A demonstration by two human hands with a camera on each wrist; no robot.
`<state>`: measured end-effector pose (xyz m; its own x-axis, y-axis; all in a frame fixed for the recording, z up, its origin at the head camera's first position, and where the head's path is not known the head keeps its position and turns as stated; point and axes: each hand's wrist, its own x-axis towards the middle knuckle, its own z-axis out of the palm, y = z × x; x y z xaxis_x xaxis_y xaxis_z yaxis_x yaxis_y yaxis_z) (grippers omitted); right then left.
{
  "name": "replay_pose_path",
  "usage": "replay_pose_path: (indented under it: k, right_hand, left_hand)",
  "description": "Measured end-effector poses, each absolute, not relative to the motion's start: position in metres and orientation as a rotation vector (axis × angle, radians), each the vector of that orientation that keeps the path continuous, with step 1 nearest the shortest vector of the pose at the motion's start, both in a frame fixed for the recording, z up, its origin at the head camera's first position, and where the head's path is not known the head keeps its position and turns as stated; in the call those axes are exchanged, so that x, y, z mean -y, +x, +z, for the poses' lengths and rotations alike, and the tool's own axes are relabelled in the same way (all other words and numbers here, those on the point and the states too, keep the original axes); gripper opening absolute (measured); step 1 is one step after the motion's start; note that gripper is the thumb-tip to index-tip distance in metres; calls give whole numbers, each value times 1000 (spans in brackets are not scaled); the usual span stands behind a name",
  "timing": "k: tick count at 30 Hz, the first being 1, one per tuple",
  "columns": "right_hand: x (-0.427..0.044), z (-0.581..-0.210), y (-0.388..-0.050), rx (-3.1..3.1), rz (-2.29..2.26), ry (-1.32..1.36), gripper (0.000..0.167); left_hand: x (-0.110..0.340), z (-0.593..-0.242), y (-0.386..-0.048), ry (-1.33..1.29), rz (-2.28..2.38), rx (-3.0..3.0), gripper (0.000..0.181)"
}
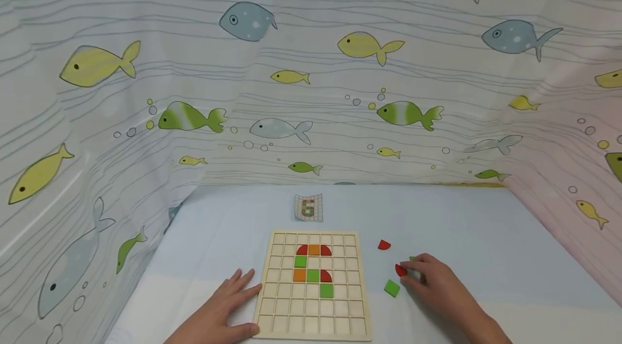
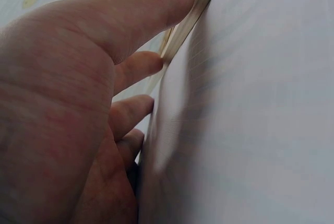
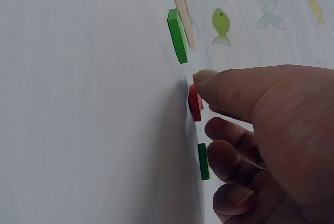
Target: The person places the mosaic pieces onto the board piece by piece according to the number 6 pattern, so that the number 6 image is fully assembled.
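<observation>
A wooden grid board point(image 1: 286, 323) lies on the table with several red, orange and green tiles set in its squares. My left hand point(image 1: 218, 303), fingers spread, rests at the board's left edge; in the left wrist view the thumb point(image 2: 156, 12) touches the board's rim point(image 2: 194, 23). To the right of the board, my right hand point(image 1: 437, 282) pinches a red quarter-circle tile point(image 1: 400, 270) between thumb and fingers at the tabletop. The right wrist view shows that red tile point(image 3: 194, 104) beside the thumb tip. One green tile point(image 1: 412, 258) is mostly hidden behind the right hand.
A green square tile point(image 1: 392, 288) lies between the board and the right hand. Farther back is another red quarter-circle tile point(image 1: 384, 245). Behind the board sits a small pattern card point(image 1: 308, 208) with a coloured figure on a grid. Fish-printed curtains point(image 1: 325, 144) enclose the table.
</observation>
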<state>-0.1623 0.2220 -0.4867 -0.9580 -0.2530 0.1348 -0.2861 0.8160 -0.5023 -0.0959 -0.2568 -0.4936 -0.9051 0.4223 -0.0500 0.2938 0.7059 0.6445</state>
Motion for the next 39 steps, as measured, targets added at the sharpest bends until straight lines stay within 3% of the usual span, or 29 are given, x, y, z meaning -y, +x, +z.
replay_pose_path:
  k: [19, 39]
  right_hand:
    - [-225, -489, -159, 2911, 732, 591, 27]
    - [-229, -492, -159, 2992, 722, 437, 28]
  left_hand:
    - [255, -490, -93, 553, 966, -2742, 75]
    - [253, -489, -91, 546, 927, -2784, 75]
